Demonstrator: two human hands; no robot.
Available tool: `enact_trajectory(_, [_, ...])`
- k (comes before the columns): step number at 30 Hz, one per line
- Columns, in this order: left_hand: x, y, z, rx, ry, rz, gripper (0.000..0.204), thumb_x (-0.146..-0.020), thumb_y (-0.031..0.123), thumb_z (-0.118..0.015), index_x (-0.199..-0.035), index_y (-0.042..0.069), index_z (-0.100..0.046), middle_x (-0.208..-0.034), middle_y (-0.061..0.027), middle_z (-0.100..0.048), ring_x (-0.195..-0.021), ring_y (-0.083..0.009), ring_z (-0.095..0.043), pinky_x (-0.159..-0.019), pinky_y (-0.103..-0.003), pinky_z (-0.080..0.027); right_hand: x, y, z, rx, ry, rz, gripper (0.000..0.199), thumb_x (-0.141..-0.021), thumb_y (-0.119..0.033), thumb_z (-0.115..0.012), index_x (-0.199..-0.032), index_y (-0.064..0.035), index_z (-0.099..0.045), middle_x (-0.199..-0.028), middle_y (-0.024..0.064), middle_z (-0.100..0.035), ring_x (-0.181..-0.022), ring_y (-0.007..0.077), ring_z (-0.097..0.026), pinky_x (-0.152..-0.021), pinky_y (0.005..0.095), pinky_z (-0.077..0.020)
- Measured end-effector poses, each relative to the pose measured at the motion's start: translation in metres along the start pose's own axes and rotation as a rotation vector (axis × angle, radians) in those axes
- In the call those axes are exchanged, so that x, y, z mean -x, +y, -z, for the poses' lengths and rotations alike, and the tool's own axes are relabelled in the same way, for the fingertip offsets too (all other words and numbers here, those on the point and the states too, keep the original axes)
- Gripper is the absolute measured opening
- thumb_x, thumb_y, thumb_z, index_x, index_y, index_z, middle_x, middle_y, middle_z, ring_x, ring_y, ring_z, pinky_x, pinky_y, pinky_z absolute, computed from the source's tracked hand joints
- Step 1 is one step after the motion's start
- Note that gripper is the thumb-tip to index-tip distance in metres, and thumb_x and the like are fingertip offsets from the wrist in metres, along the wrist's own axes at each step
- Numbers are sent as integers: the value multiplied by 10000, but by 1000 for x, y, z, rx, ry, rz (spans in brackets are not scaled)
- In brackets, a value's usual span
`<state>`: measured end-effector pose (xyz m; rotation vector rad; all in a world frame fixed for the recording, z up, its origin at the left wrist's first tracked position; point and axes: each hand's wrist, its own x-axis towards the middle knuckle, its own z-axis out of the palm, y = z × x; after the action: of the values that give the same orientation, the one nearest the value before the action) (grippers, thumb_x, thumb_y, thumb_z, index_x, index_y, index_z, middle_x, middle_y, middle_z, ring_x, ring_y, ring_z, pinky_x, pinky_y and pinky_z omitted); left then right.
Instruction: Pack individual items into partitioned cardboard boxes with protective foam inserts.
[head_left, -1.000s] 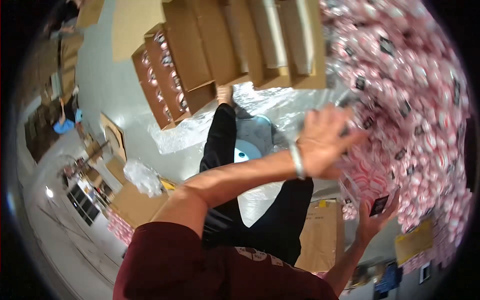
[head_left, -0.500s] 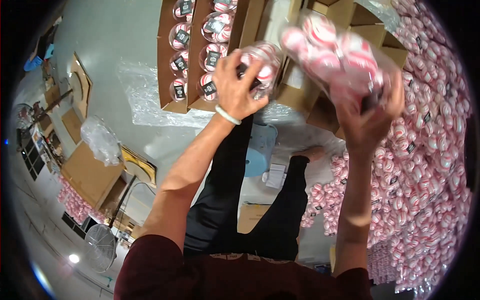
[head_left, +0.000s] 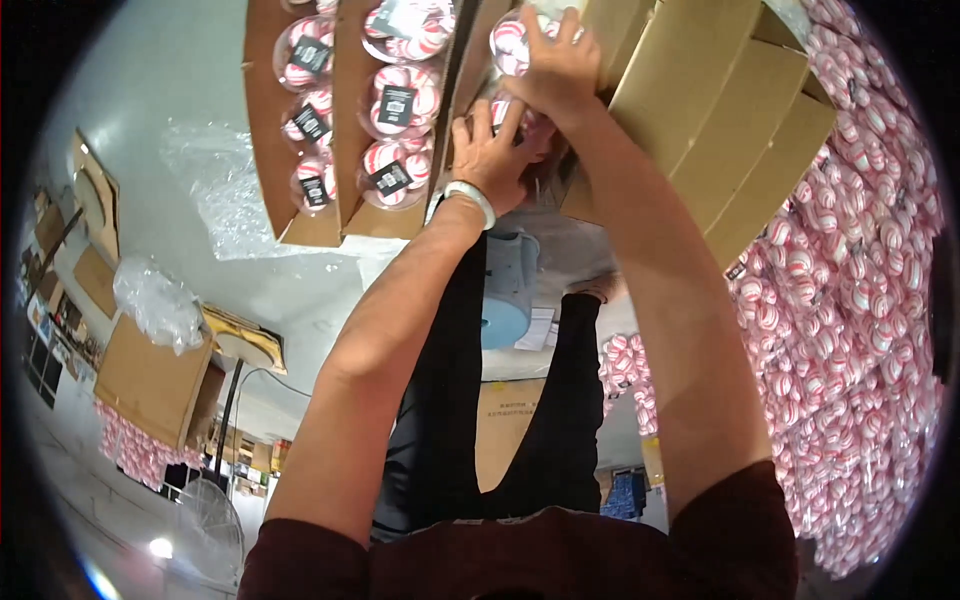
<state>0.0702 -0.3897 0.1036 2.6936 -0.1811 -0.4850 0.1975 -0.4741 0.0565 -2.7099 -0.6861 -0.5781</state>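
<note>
My left hand (head_left: 490, 160), with a pale bracelet at its wrist, is closed around a clear pack of red-and-white striped balls (head_left: 535, 135) at the near end of a cardboard row. Just beyond it, my right hand (head_left: 560, 70) grips another clear pack of striped balls (head_left: 509, 46) in the same row, its fingers over the top. The hands partly cover both packs. To the left, packs with black labels (head_left: 397, 104) sit in line inside an open cardboard box (head_left: 262, 130) with long dividers.
Tall cardboard partitions (head_left: 700, 110) stand right of my hands. A large heap of striped-ball packs (head_left: 850, 330) fills the right side. Below the boxes are a blue plastic stool (head_left: 510, 300) and my legs. Clear plastic wrap (head_left: 215, 190) lies on the floor at left, near a cardboard box (head_left: 150, 380).
My right hand has swung left with its pack, from above the right-hand boxes into the row beside my left hand. My left hand has lowered its pack slightly. The view has shifted.
</note>
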Motion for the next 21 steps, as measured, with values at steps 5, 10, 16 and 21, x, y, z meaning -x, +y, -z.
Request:
enact_trajectory(5, [-20, -27, -40, -231, -69, -106, 459, -803, 317, -607, -1245, 201, -557, -1350, -167, -435, -1264, -458, -317, -1059, -499, -297, 49, 20, -39, -88, -246, -76, 610, -726, -392, -685, -1217, -55, -556, -1204, 219, -527, -1093, 355, -501, -896, 472, -428])
enact_trajectory(10, [-47, -86, -1, -79, -319, -107, 411, -817, 234, -591, -1212, 122, -570, -1242, -137, -534, -1087, -282, -528, -949, -394, -410, 29, -57, 24, -416, -470, 196, 274, -800, -301, -598, -968, -100, -677, -1064, 154, -609, -1034, 307, -569, -925, 447, -445])
enact_trajectory(16, [-42, -95, 45, 99, 243, -167, 591, -835, 161, -624, -1369, 39, -403, -1366, -253, -383, -1272, -413, -370, -1054, -455, -317, 124, -91, 138, -1317, -343, -1155, 543, -780, -259, -687, -1247, -38, -518, -1123, 176, -612, -1029, 278, -605, -884, 356, -474])
enact_trajectory(21, [-2, 9, 41, 465, 40, -461, 602, -850, 136, -601, -1393, 17, -370, -1413, -222, -358, -1320, -373, -335, -1108, -432, -234, 335, -97, 200, -1013, -154, -2106, 694, -822, -249, -681, -1412, -91, -353, -1247, 62, -525, -1054, 197, -546, -805, 322, -491])
